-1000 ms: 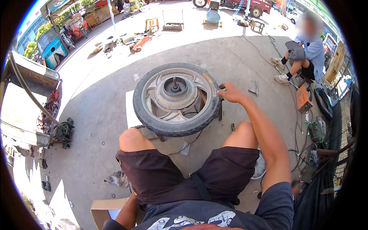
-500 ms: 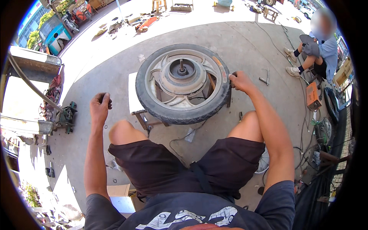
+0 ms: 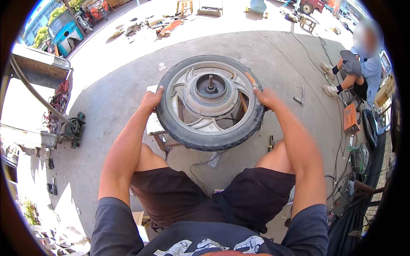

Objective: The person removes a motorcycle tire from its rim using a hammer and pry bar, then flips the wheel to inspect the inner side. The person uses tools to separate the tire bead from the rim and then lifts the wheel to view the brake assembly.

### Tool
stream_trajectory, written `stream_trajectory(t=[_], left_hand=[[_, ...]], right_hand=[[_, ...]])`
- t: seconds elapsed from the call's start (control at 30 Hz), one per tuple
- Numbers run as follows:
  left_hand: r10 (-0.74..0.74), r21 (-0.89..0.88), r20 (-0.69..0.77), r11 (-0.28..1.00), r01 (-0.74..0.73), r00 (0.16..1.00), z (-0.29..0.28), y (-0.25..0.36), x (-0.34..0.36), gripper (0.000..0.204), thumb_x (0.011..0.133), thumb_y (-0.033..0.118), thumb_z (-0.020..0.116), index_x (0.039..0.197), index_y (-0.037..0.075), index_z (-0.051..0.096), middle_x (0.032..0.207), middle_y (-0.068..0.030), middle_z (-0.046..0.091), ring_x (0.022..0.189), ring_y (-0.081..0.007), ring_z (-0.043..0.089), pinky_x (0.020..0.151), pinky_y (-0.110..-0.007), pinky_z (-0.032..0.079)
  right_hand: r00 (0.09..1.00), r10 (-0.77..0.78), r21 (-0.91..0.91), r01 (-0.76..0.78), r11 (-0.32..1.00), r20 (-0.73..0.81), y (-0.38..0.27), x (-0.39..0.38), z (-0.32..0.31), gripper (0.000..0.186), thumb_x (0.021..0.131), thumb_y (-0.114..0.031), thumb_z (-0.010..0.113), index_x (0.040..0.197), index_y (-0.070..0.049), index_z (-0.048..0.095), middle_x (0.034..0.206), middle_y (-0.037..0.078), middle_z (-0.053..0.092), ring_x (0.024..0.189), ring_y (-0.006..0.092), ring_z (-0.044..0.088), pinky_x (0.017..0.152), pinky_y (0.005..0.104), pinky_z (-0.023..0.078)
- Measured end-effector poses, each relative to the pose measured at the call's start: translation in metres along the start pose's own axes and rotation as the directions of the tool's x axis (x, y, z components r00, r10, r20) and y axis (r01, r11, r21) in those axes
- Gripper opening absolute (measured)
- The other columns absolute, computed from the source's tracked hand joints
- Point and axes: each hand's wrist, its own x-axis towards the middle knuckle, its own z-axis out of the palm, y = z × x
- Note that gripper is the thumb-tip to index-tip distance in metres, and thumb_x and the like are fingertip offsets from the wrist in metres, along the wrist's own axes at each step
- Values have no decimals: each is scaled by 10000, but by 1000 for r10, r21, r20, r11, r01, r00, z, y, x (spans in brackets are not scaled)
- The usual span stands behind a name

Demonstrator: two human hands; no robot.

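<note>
We sit with a motorcycle wheel lying flat on a low stand between our knees. Our left hand curls over the tyre's left edge; our right hand closes on its right edge and on an orange-handled tool. The tyre is black and ribbed, the grey alloy rim dusty, the axle upright. Farther off, another person sits.

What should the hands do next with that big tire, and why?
Probably push the tool's tip down between tire and rim. The left hand steadies the tire on its far side, while the right hand holds an orange-handled tool at the edge where rubber meets the metal wheel.
</note>
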Motion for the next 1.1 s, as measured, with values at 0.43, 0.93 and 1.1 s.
stream_trajectory(t=[0.43, 0.93, 1.1], left_hand=[[16, 117, -43, 993, -11, 999, 11, 5, -4, 903, 785, 668, 656, 1150, -158, 650, 1161, -302, 675, 1078, -382, 682, 909, -433, 527], [101, -129, -29, 986, -103, 995, 9, -9, -1, 764, 825, 513, 739, 1074, -203, 642, 997, -262, 700, 869, -312, 713, 728, -439, 556], [122, -162, 7, 980, -120, 992, -11, 2, -29, 718, 833, 437, 745, 1065, -232, 618, 1002, -283, 696, 844, -317, 711, 706, -447, 552]], right_hand=[[992, -53, -164, 34, 986, -114, -14, -15, 13, 834, 783, -674, 710, 1057, 114, 697, 1036, 271, 717, 1001, 387, 702, 849, 442, 546], [990, -71, -75, 62, 995, -125, -8, -6, 13, 687, 786, -551, 755, 1060, 77, 706, 1076, 263, 711, 1002, 393, 700, 843, 438, 551], [987, -50, -90, 37, 995, -150, -14, -46, -12, 668, 790, -512, 748, 1099, 77, 693, 1087, 261, 710, 998, 377, 702, 849, 443, 543]])
